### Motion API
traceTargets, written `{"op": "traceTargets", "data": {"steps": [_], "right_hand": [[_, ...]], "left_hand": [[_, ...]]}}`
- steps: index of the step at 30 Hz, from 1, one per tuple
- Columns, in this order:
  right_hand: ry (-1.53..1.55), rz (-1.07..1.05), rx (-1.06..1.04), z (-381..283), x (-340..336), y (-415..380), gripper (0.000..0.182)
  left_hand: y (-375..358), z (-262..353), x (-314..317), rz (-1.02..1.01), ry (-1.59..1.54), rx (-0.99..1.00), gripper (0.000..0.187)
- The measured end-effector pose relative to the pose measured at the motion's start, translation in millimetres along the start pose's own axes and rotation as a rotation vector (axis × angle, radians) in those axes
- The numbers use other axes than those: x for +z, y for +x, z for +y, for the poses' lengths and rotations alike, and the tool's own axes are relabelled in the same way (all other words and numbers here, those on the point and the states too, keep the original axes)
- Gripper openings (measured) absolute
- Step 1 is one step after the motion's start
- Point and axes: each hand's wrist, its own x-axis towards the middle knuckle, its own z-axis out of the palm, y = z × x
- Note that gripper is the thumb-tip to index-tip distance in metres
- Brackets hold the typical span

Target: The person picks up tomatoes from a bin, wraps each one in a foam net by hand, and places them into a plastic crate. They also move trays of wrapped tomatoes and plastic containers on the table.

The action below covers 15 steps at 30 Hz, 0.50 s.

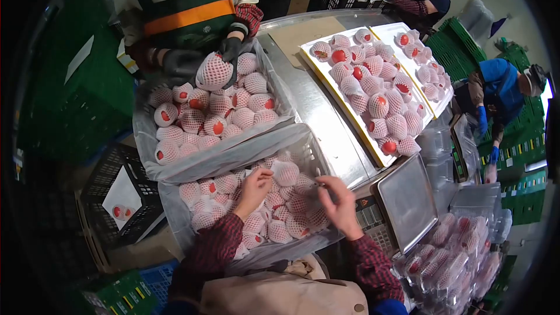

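Note:
Red fruits in white foam nets (279,232) fill the plastic-lined crate (233,265) in front of me. My left hand (255,191) is over the crate's middle, its fingers bent and pinched together at the edge of a foam-netted fruit (286,173). At the crate's right side is my right hand (339,204), index finger stretched out and thumb apart from it. A small pale spot shows by that fingertip, too small to name.
Across from me, a person's gloved hands (229,58) hold a netted fruit over another lined crate (219,163). White trays of netted fruit (373,90) lie on the metal table (326,131). A scale (408,201) and packed clear boxes (449,256) stand at right.

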Motion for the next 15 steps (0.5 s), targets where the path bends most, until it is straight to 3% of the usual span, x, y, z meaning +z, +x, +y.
{"op": "traceTargets", "data": {"steps": [3,6,7,8,10,12,15], "right_hand": [[-0.039,-0.033,-0.049,1.7,34.0,-22.4,0.023],[-0.116,-0.078,-0.067,-10.1,44.8,-47.0,0.023],[-0.157,-0.091,-0.069,-11.3,44.3,-56.6,0.022],[-0.199,-0.102,-0.07,-11.0,42.7,-66.8,0.021],[-0.24,-0.119,-0.052,-3.5,36.8,-89.1,0.02],[-0.271,-0.126,-0.028,-1.9,30.5,-102.7,0.019],[-0.276,-0.158,0.013,-1.1,27.3,-114.3,0.016]], "left_hand": [[-23.0,17.1,20.5,0.087,0.613,0.219,0.057],[-15.2,16.5,48.1,0.163,0.725,0.4,0.067],[-14.8,27.1,57.2,0.136,0.826,0.331,0.071],[-11.2,24.5,62.0,0.133,0.813,0.342,0.071],[0.8,16.1,72.4,0.093,1.096,0.295,0.07],[9.5,11.3,74.1,0.117,1.082,0.338,0.066],[19.7,22.5,53.0,-0.03,1.035,0.354,0.057]]}}
